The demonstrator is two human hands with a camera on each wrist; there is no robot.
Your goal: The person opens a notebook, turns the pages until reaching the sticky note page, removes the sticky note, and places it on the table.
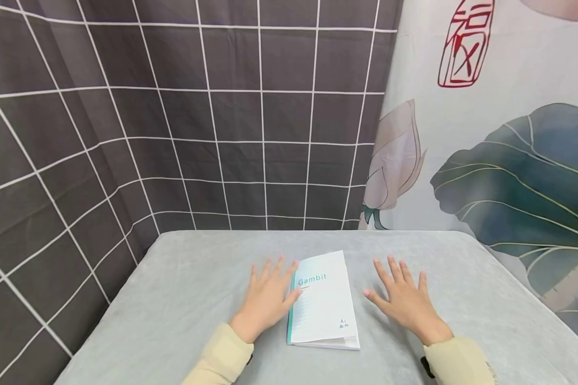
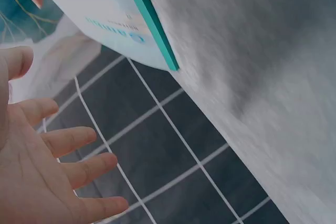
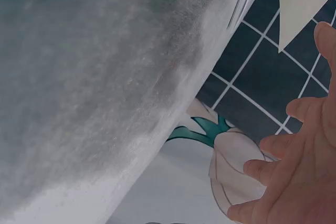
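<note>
A white booklet [image 1: 324,307] with a teal spine and the word "Gambit" on its cover lies on the table, its front edge slightly lifted. To its left, my left hand [image 1: 266,297] is spread with straight fingers, the thumb overlapping the spine side in the head view. My right hand [image 1: 404,299] is also spread, a little way to the booklet's right, holding nothing. In the left wrist view, the left palm [image 2: 37,166] faces the camera below the teal spine [image 2: 152,22]. The right wrist view shows the right palm [image 3: 299,177] with fingers apart.
A grey cloth covers the table [image 1: 183,299]. Behind and to the left hangs a dark curtain [image 1: 231,117] with a white grid. At the right is a white curtain [image 1: 414,69] printed with a lotus bud and a large leaf.
</note>
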